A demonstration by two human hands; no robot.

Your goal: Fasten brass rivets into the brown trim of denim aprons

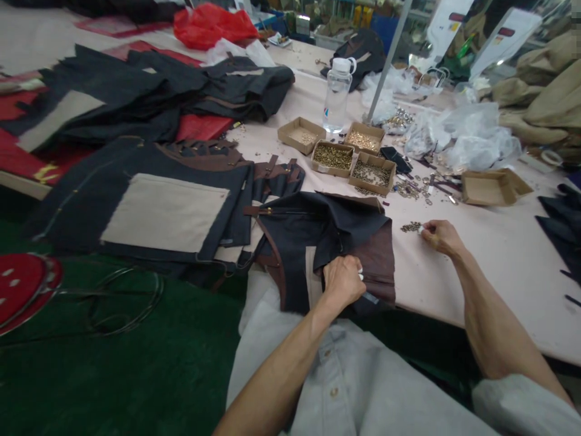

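My left hand [344, 280] is closed on the dark fabric piece [295, 242] with brown panels, which lies at the table's front edge and hangs partly over my lap. A bit of white shows on one of its fingers. Out to the right, my right hand [441, 237] has its fingers pinched together at a small pile of brass-coloured metal pieces [411, 226] on the table; something white is at the fingertips, and whatever they hold is too small to name.
Open cardboard boxes of small metal parts [333, 155] stand behind the fabric, near a clear bottle [337, 97]. Dark garment pieces [166, 212] are stacked left. Plastic bags [472, 136] and an empty cardboard box [488, 188] lie right. A red stool [22, 284] stands lower left.
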